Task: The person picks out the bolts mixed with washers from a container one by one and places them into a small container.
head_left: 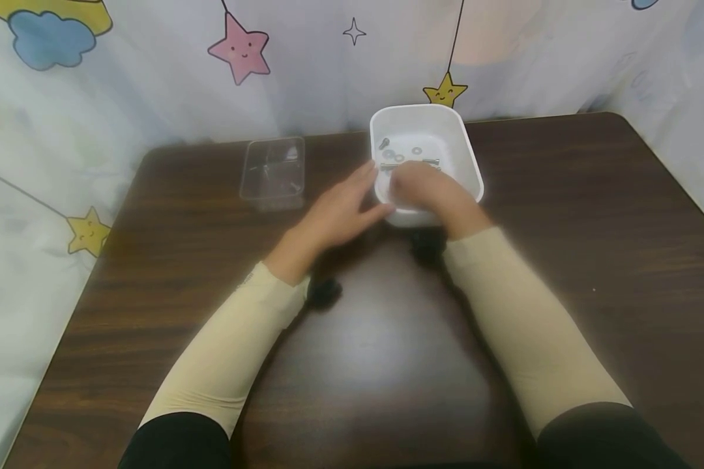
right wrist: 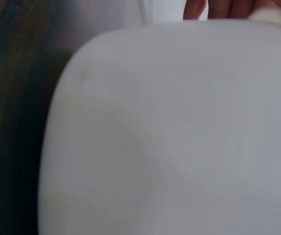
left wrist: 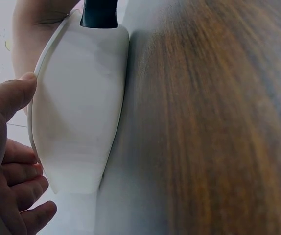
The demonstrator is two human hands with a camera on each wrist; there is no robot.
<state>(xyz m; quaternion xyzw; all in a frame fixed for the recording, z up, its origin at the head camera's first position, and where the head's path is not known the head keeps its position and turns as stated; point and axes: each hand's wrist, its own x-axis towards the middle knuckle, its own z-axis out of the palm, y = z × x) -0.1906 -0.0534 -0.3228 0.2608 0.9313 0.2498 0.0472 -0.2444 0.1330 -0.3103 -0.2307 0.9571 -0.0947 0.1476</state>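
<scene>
A white square basin [head_left: 468, 153] stands near the back edge of the table, holding small metal hardware. Inside it lie several flat washers [head_left: 417, 150], a short bolt [head_left: 384, 143] and longer bolts [head_left: 431, 161]. My left hand [head_left: 341, 207] touches the basin's near left corner, thumb [left wrist: 14, 95] at the rim and fingers along the side. Over the rim reaches my right hand [head_left: 425, 187], blurred, its fingers bent down into the basin; I cannot tell whether it holds a piece. The basin's outer wall [right wrist: 170, 127] fills most of the right wrist view.
Left of the basin stands a clear plastic box [head_left: 272, 170] with divided compartments. A patterned curtain [head_left: 322, 71] hangs directly behind the dark wooden table [head_left: 563, 195]. Black wrist devices [head_left: 324, 294] sit under both forearms.
</scene>
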